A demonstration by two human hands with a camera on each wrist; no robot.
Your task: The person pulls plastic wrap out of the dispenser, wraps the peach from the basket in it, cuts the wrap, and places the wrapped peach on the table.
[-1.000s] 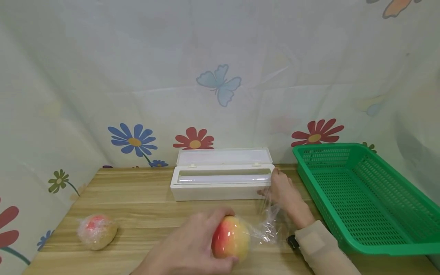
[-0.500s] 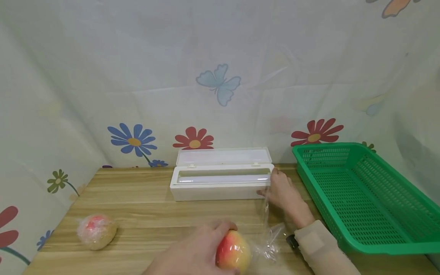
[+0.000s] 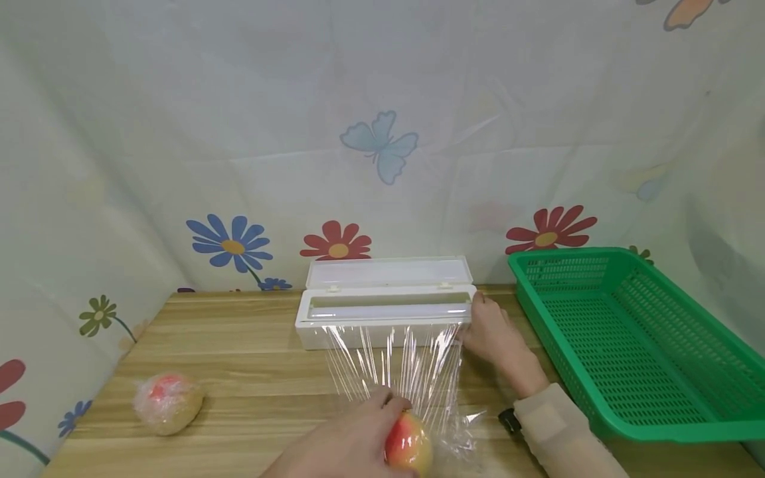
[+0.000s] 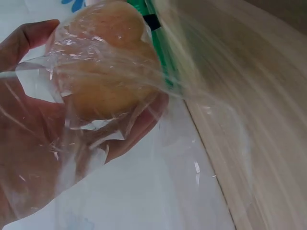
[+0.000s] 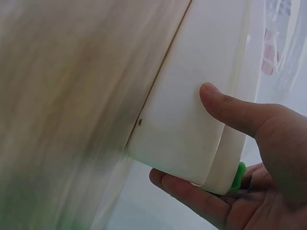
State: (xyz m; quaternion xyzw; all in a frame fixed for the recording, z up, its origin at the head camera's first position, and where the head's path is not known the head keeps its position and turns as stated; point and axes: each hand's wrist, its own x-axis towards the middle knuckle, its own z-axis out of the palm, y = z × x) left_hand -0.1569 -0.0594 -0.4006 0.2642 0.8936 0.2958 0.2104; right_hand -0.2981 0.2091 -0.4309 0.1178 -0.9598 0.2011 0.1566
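Note:
My left hand (image 3: 349, 438) grips a red and yellow peach (image 3: 412, 443) at the front of the table, its fingers curved round it. Clear cling film (image 3: 388, 362) stretches from the peach back to a white cling film dispenser (image 3: 382, 335). Film also covers the peach (image 4: 108, 91) in the left wrist view and drapes over the palm. My right hand (image 3: 497, 335) holds the dispenser by its right end. From the right wrist view, the thumb lies on the front of the dispenser (image 5: 177, 105) and fingers bend round the end. The dispenser's lid (image 3: 388, 271) stands raised, showing the roll.
Another peach (image 3: 170, 403), wrapped in film, lies at the left of the wooden table (image 3: 239, 358). A green plastic basket (image 3: 552, 362) stands along the right side. Behind the table hangs a flower-printed sheet (image 3: 269, 179).
My left hand has moved the peach toward the table's front edge and slightly right. The film, bunched at the right before, is now spread across the dispenser's front. My right hand stays put.

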